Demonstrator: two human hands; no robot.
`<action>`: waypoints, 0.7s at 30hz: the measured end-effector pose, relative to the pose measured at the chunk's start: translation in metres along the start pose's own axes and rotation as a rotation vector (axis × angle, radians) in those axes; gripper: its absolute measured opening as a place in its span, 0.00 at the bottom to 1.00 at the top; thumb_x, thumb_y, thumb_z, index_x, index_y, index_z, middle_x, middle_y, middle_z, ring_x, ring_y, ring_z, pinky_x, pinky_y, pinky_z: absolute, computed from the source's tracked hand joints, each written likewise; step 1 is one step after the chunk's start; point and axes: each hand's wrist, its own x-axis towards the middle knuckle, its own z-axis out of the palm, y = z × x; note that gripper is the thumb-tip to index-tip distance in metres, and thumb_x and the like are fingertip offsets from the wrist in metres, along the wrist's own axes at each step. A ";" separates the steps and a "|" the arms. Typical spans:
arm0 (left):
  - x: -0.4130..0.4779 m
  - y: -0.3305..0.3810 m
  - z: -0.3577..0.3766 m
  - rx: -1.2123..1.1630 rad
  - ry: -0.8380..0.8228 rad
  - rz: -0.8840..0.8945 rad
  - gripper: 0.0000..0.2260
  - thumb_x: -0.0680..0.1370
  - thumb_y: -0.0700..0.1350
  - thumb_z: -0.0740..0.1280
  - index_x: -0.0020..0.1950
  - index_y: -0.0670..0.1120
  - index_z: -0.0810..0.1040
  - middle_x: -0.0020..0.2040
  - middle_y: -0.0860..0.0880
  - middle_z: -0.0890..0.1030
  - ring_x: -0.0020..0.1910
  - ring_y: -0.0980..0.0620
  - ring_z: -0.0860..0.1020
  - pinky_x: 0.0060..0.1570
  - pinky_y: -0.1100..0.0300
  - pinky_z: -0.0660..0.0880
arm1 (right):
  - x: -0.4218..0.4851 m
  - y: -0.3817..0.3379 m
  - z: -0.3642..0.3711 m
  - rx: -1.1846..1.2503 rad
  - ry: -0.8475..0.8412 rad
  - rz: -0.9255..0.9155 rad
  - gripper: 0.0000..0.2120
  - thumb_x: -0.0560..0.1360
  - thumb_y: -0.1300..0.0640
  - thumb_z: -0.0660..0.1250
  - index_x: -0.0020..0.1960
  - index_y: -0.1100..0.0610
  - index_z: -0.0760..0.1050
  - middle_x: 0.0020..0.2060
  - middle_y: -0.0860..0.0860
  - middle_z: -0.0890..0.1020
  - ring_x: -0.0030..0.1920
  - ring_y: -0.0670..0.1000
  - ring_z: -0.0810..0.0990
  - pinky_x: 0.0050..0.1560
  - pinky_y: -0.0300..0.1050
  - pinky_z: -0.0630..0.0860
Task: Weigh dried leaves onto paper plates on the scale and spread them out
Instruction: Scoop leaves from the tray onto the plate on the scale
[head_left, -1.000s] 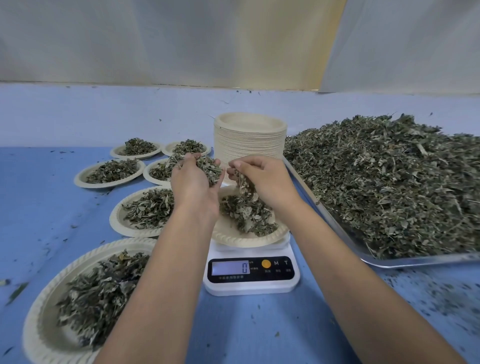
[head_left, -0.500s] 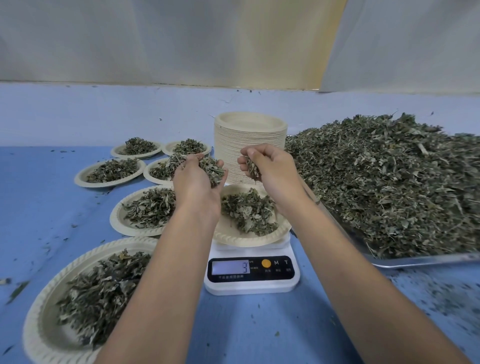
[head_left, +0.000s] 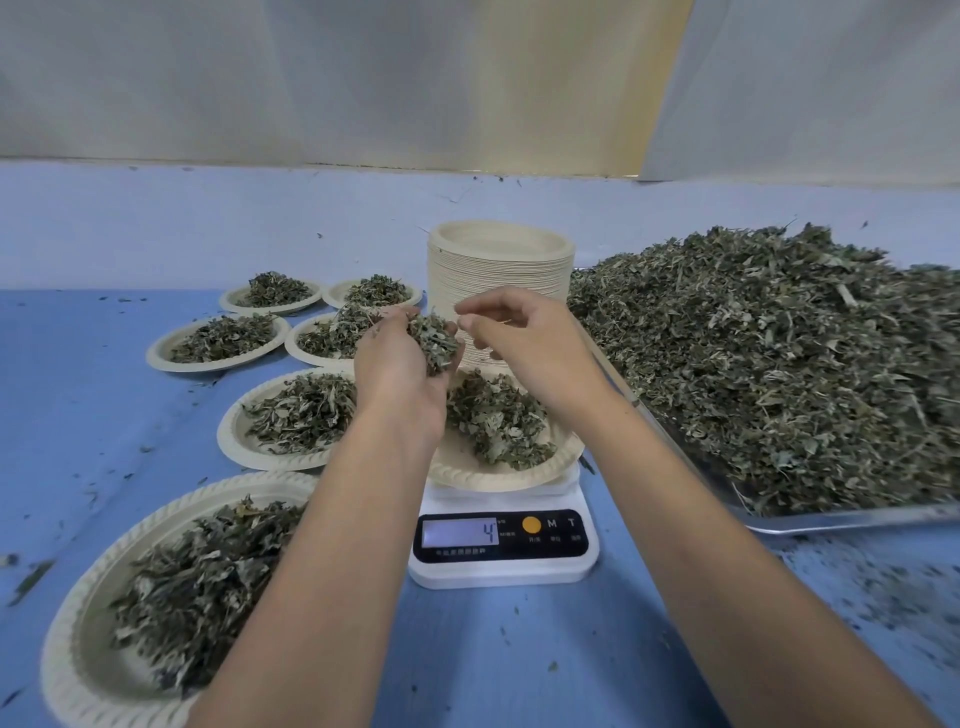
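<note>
The scale (head_left: 501, 564) stands on the blue tabletop (head_left: 78, 415) at the middle of the view, and its display (head_left: 460, 532) shows a 4. A paper plate (head_left: 498, 478) sits on the scale with a loose heap of dried leaves (head_left: 493, 421) lying mostly toward its 3 o'clock side.

Both hands hang above this plate's far edge. The left hand (head_left: 400, 364), at about 11 o'clock from the plate, is cupped palm up and holds a clump of leaves (head_left: 434, 338) in its curled fingers. The right hand (head_left: 524, 348), at about 12 o'clock, has its fingers curled, with thumb and forefinger tips pressed together just beside the clump; nothing can be made out between them.

At 12 o'clock from the scale, behind the hands, rises a tall stack of plates (head_left: 498, 260). From 1 to 3 o'clock a metal tray (head_left: 831, 519) carries a big pile of leaves (head_left: 779, 353). Six filled plates (head_left: 67, 665) lie from 7 to 11 o'clock, the nearest at 7 o'clock, partly under the left forearm. Leaf crumbs (head_left: 883, 587) dot the tabletop, thickest at 4 o'clock, in front of the tray.
</note>
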 end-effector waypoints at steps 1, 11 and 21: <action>0.000 -0.001 0.000 0.015 0.000 -0.003 0.09 0.83 0.43 0.55 0.48 0.44 0.74 0.53 0.43 0.78 0.43 0.49 0.77 0.41 0.56 0.78 | -0.001 -0.002 0.001 0.006 -0.050 -0.025 0.05 0.73 0.58 0.71 0.45 0.48 0.81 0.38 0.44 0.83 0.40 0.42 0.79 0.48 0.42 0.76; 0.007 -0.009 0.003 0.045 -0.070 -0.086 0.12 0.84 0.44 0.53 0.46 0.45 0.73 0.53 0.43 0.77 0.48 0.48 0.78 0.42 0.54 0.77 | -0.001 -0.001 0.008 -0.089 -0.033 -0.051 0.08 0.69 0.63 0.74 0.42 0.51 0.80 0.36 0.51 0.83 0.36 0.45 0.79 0.45 0.45 0.79; 0.018 0.000 -0.007 -0.058 -0.053 -0.107 0.08 0.83 0.41 0.54 0.46 0.44 0.69 0.36 0.47 0.72 0.32 0.51 0.72 0.45 0.57 0.77 | 0.007 -0.003 -0.012 0.096 0.086 0.063 0.07 0.71 0.62 0.72 0.39 0.51 0.77 0.33 0.46 0.80 0.36 0.43 0.77 0.38 0.36 0.74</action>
